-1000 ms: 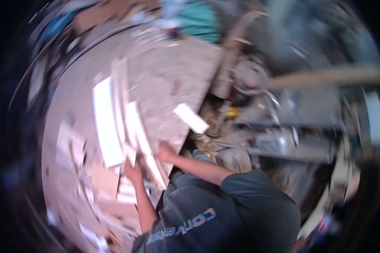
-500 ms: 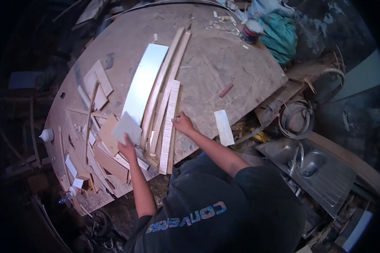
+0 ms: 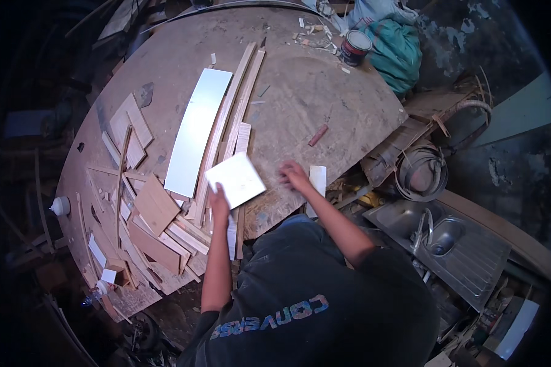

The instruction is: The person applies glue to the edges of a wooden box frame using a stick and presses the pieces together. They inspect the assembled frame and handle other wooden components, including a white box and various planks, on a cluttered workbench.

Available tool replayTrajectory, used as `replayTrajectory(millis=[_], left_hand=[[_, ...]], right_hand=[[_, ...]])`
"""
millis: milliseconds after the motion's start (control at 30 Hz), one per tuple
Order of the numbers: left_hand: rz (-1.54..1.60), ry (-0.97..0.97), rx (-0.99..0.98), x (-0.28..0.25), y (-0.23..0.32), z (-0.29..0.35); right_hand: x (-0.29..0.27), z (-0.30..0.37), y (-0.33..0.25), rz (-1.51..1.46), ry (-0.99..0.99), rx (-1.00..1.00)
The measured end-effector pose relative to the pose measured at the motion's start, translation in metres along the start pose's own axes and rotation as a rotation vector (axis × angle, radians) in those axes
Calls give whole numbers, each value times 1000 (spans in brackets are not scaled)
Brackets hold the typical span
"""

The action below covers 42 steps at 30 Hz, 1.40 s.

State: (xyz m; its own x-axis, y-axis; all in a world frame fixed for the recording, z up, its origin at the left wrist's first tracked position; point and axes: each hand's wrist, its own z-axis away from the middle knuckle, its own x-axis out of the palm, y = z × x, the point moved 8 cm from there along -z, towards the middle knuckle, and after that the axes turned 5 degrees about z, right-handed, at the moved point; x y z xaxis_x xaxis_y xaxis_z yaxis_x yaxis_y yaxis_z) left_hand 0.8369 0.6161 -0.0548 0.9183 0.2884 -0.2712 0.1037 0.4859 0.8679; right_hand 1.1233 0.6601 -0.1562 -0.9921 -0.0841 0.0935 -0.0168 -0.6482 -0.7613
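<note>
A square white board is in my left hand, with the thumb over its lower left corner. It hangs above the lower end of several long wooden strips and hides part of them. To the right of the board my right hand is empty, its fingers loosely apart and a little blurred. Just beyond that wrist lies a small pale rectangular piece at the table edge. A long white panel rests along the left side of the strips.
Wood offcuts are heaped on the left of the worktable. A red-brown stick lies right of centre. At the back right stand a tin can and a green sack. A metal sink is beyond the right edge.
My left hand has lifted the square board off the offcuts and carried it right, over the strips. My right hand has left the light strip and moved right.
</note>
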Motion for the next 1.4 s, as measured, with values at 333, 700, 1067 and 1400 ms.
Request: replayTrajectory(millis=[333, 700, 1067, 1400], left_hand=[[-668, 312, 370, -38, 3, 14], [-685, 227, 225, -102, -40, -8], [-398, 109, 482, -37, 14, 66], [-520, 346, 390, -91, -22, 77]], right_hand=[[-11, -26, -7, 375, 281, -342], [-26, 15, -73, 807, 599, -489], [133, 32, -47, -85, -232, 38], [78, -24, -13, 342, 270, -363]])
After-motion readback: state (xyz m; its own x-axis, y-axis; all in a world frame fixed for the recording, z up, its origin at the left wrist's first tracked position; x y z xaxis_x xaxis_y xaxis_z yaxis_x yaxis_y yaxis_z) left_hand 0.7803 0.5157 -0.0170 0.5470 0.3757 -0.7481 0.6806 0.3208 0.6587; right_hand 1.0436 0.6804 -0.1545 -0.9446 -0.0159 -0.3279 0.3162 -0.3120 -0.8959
